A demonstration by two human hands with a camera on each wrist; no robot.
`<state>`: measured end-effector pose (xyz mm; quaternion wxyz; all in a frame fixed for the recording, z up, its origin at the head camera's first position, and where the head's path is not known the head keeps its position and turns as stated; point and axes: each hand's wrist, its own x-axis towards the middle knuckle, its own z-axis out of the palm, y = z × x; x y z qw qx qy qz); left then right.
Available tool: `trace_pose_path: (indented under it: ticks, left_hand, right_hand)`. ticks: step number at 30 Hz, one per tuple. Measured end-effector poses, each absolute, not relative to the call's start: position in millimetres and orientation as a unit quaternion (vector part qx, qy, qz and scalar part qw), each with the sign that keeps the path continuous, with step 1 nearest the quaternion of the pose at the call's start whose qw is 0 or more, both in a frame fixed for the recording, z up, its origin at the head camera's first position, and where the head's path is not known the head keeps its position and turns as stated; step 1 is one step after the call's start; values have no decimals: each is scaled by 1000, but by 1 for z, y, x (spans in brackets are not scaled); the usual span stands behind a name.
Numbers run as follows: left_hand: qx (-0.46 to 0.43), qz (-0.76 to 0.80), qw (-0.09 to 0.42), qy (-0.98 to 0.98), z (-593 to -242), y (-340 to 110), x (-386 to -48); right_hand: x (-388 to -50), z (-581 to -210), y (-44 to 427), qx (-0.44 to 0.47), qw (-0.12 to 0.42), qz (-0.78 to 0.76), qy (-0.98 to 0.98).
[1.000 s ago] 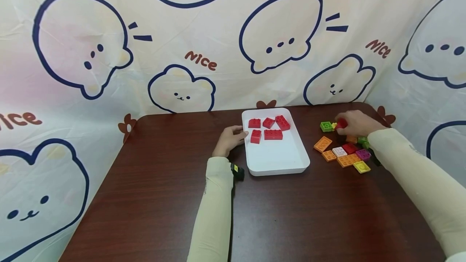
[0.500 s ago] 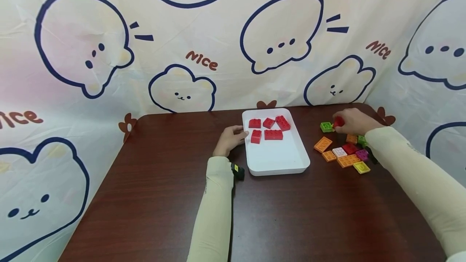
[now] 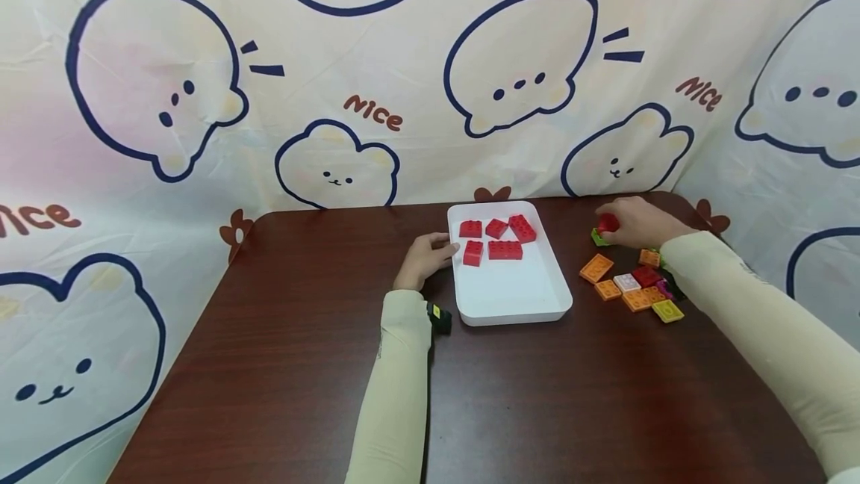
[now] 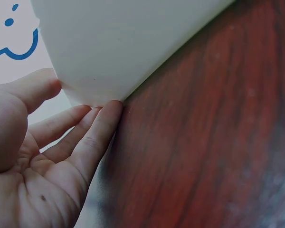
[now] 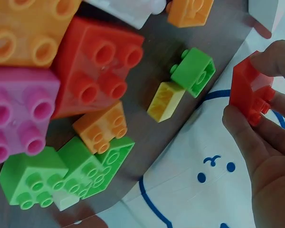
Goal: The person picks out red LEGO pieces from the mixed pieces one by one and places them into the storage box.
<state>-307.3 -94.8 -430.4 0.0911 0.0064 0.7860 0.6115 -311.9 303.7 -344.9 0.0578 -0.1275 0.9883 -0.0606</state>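
My right hand (image 3: 643, 222) pinches a red toy building brick (image 5: 249, 83) between thumb and fingers. In the head view it is above a lime green brick (image 3: 599, 237), partly hiding it. A yellow brick (image 5: 165, 101) touches a green brick (image 5: 194, 71) in the right wrist view. At the left side of a white tray (image 3: 510, 293), my left hand (image 3: 422, 260) rests its fairly straight fingers against the outer wall, the thumb at the rim. Several red bricks (image 3: 505, 250) lie inside the tray.
Loose bricks lie right of the tray on the dark wooden table (image 3: 302, 364), among them orange (image 3: 596, 267), white (image 3: 627, 282), dark red (image 3: 646, 276) and yellow (image 3: 667, 311) ones. My right sleeve (image 3: 732, 297) covers part of the pile. A cartoon-printed cloth (image 3: 416, 155) hangs behind.
The right hand has moved left with the red brick, from beside the lime green brick to above it, covering much of it. The left hand and tray stay in place.
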Motion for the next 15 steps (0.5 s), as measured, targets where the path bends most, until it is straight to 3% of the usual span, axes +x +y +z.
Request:
trace_pose_path:
  ticks: [15]
  left_hand:
    - [6, 617, 97, 781, -429, -96, -306]
  right_hand:
    - [-309, -343, 275, -170, 47, -52, 983]
